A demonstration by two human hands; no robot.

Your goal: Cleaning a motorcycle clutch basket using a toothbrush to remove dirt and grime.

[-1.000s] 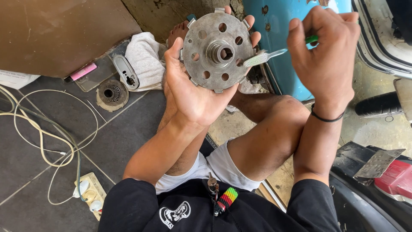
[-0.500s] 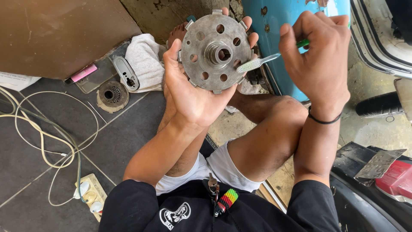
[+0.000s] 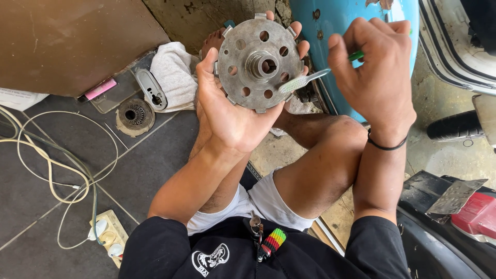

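The left hand [image 3: 235,111] cradles a round grey metal hub [image 3: 260,63] from below, fingers spread around its notched rim, holding it up above the knees. The right hand [image 3: 380,77] pinches a green-handled flat file [image 3: 305,80], fingers pressed together, with its tip touching the hub's right edge. The hub rests only on open fingertips, so a hard push from the file could likely tip it out, or the tip could skid off the rim toward the left thumb.
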